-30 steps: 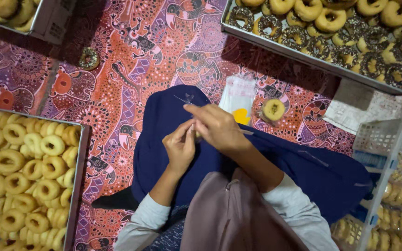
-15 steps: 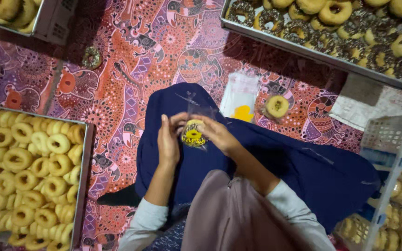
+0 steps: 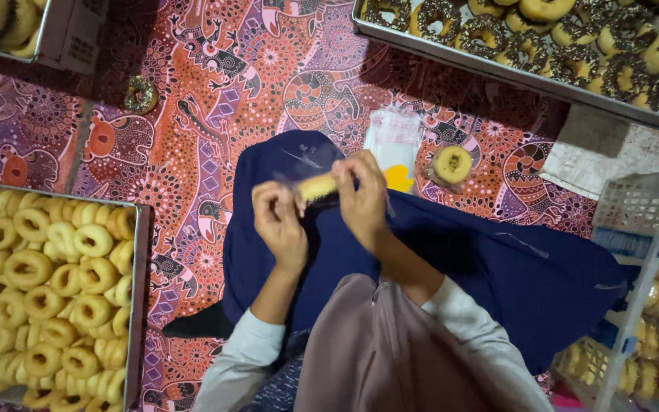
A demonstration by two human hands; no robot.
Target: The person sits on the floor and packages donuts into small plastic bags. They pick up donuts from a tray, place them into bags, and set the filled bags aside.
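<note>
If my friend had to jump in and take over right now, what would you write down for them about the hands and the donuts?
Left hand: pinching one end of a small clear bag with a donut in it, seen edge-on, over the lap.
Right hand: gripping the other end of the same bag.
Plain donuts fill the tray on the left. Chocolate-topped ones fill the tray at the top.
Done: one bagged donut lies on the patterned cloth, next to a stack of empty bags. More packed donuts sit in the basket on the right.
Left: the bag in hand looks unfinished; many donuts are unbagged. One loose donut lies on the cloth.
</note>
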